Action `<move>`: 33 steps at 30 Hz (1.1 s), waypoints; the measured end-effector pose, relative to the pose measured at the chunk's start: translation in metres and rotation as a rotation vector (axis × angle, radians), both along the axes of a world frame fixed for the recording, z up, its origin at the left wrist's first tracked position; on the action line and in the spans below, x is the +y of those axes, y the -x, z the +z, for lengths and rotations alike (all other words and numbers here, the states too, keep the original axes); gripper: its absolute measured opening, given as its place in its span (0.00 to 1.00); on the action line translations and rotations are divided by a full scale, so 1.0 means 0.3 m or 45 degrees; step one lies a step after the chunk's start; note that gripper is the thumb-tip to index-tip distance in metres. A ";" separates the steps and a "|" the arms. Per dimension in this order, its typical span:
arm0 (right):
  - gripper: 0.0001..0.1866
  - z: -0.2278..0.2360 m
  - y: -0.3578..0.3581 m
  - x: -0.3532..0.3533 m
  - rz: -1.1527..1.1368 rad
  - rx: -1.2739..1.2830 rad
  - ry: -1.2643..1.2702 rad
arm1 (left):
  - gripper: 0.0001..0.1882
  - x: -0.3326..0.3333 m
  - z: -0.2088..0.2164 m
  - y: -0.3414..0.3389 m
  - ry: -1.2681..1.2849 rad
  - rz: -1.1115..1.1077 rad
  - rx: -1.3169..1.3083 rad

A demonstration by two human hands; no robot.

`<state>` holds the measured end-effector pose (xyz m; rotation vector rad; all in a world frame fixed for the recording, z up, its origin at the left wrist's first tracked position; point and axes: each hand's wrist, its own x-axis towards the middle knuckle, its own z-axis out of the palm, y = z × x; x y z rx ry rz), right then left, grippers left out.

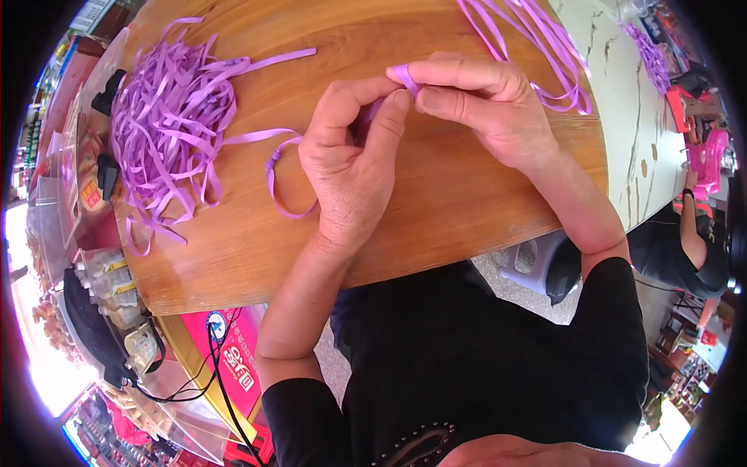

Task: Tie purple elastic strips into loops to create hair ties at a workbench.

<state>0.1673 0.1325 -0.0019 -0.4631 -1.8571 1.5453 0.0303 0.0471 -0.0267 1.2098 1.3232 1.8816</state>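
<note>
Between my hands, a narrow purple ribbon point(405, 76) bends over at the fingertips above the wooden table point(475, 210). My left hand point(346, 159) is closed, pinching the ribbon between thumb and forefinger. Opposite it, my right hand point(494, 105) pinches the same ribbon close by, its fingertips almost touching the left ones. A knotted length of ribbon point(271, 165) lies beside my left wrist and runs toward a tangled heap of purple ribbons point(167, 121) on the left. Longer ribbon loops point(548, 50) lie at the far right of the tabletop. My left palm's inside is partly hidden.
A white marble-patterned table point(634, 156) adjoins on the right, with another purple heap point(647, 54) farther off. A person in black point(673, 249) sits there near a pink chair point(710, 159). Packaged goods point(113, 284) and dark cables point(210, 350) border the left edge.
</note>
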 end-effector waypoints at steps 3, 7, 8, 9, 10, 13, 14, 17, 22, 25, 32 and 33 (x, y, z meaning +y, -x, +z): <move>0.16 -0.006 -0.010 0.020 -0.087 -0.130 -0.705 | 0.04 -0.008 -0.007 -0.007 0.049 -0.074 -0.052; 0.17 -0.009 -0.004 -0.009 -0.269 -0.194 -1.044 | 0.03 -0.008 -0.011 -0.017 0.124 -0.052 -0.071; 0.17 -0.006 -0.005 -0.012 -0.290 -0.226 -1.081 | 0.03 -0.007 -0.011 -0.014 0.142 -0.078 -0.146; 0.18 -0.005 -0.006 -0.016 -0.310 -0.257 -1.118 | 0.03 -0.006 -0.011 -0.013 0.160 -0.104 -0.220; 0.18 -0.007 -0.007 -0.023 -0.308 -0.262 -1.106 | 0.03 -0.006 -0.010 -0.013 0.172 -0.104 -0.223; 0.19 -0.015 -0.008 -0.034 -0.296 -0.258 -0.715 | 0.02 -0.007 0.000 -0.018 0.110 -0.102 -0.180; 0.15 -0.017 -0.007 -0.029 -0.276 -0.169 -0.529 | 0.02 -0.009 0.005 -0.020 0.124 -0.144 -0.261; 0.10 0.070 -0.020 -0.011 -0.133 -0.241 -0.212 | 0.03 -0.026 0.038 -0.016 0.162 -0.223 -0.482; 0.08 -0.038 -0.006 0.116 0.264 0.361 -0.891 | 0.04 -0.026 0.033 0.005 0.225 -0.420 -0.736; 0.08 -0.025 -0.012 0.100 0.299 0.511 -1.136 | 0.04 -0.032 0.036 0.011 0.251 -0.468 -0.679; 0.07 0.122 -0.048 -0.025 -0.149 -0.335 -0.509 | 0.05 -0.022 0.004 0.003 0.206 -0.288 -0.688; 0.07 0.120 -0.049 -0.026 -0.188 -0.361 -0.409 | 0.05 -0.020 0.000 0.007 0.216 -0.277 -0.734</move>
